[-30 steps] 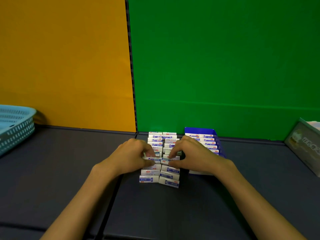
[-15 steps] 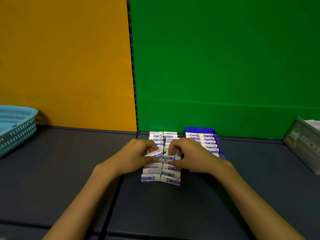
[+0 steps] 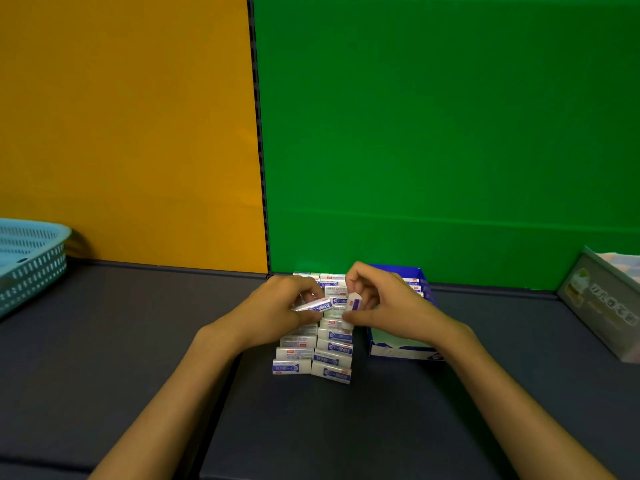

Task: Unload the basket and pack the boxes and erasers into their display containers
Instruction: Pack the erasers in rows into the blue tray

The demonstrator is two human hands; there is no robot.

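We judged the erasers (image 3: pixel 313 344) light, firm and sleeve-slick, best pinched by their long sides. Above those 2 rows, our left hand (image 3: pixel 277 311) pinched 1 eraser (image 3: pixel 313 305); our right hand (image 3: pixel 384 306) pinched another eraser (image 3: pixel 353 303), fingers curled.

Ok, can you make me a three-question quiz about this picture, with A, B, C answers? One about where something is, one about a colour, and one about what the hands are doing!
1. Where is the teal basket?
A. far left
B. far right
C. between the hands

2. What colour is the display box beside the eraser rows?
A. red
B. blue
C. yellow

3. What is the right hand doing?
A. lying flat
B. pointing at the wall
C. pinching an eraser

Answers:
1. A, it sits at the table's left edge.
2. B, its walls are blue.
3. C, thumb and fingers hold one upright; the left hand holds another eraser.
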